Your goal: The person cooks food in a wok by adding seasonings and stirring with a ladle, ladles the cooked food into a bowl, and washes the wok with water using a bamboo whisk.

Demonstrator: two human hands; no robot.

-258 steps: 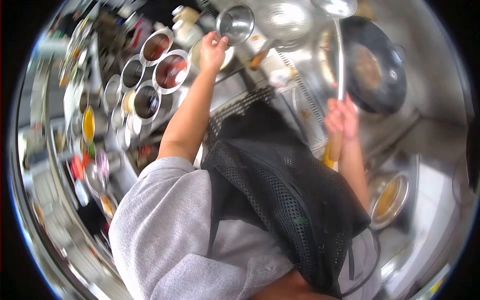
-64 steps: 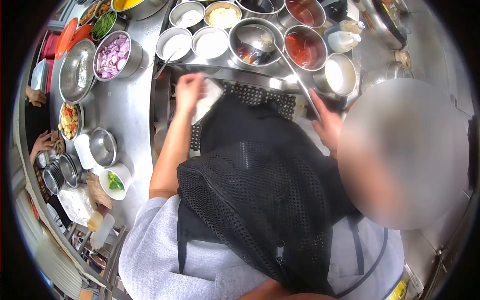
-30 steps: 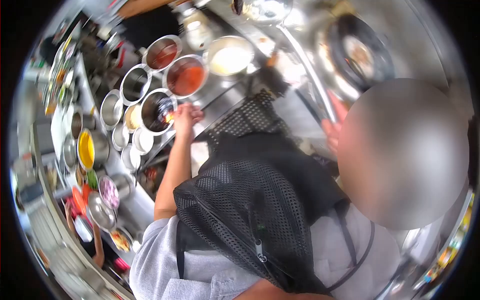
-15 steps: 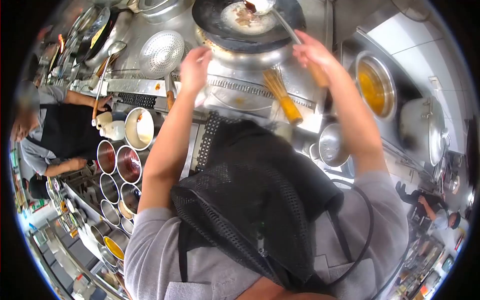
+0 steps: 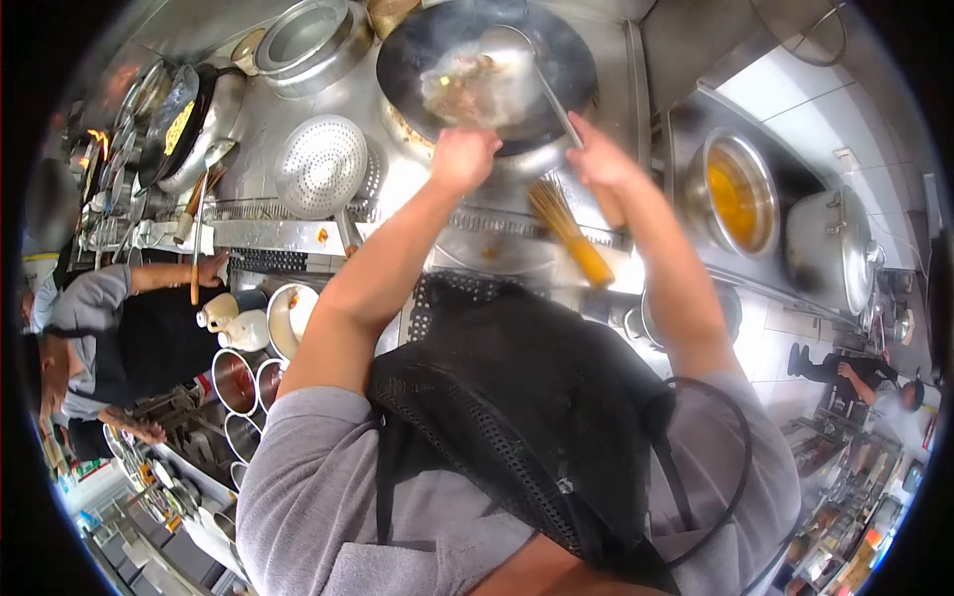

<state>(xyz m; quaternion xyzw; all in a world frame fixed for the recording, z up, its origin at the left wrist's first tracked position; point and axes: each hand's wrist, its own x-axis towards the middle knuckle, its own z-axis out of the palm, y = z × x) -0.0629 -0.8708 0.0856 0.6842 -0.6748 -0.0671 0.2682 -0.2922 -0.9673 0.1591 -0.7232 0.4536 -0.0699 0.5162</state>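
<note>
A black wok [image 5: 407, 70] sits on the burner, with steaming food [image 5: 462, 94] inside that looks like meat in pale liquid. My left hand [image 5: 465, 159] is closed at the wok's near rim; its fingers wrap the edge there. In my right hand [image 5: 601, 164] is a long-handled ladle [image 5: 550, 94], its bowl resting over the food and partly blurred by steam. Just below my right hand a bamboo wok brush [image 5: 571, 233] lies on the stove edge. To the left of my left hand lies a perforated skimmer [image 5: 321, 167].
On the right stand a pot of yellow liquid [image 5: 740, 194] and a lidded steel pot [image 5: 830, 248]. Sauce pots [image 5: 236, 382] and white jugs [image 5: 243, 333] are at my left. A co-worker [image 5: 99, 338] stands beside another wok station; another person [image 5: 865, 382] is far right.
My left hand has moved right and closed at the wok's rim. The ladle has turned down into the wok, and steam now rises. The view has shifted slightly.
</note>
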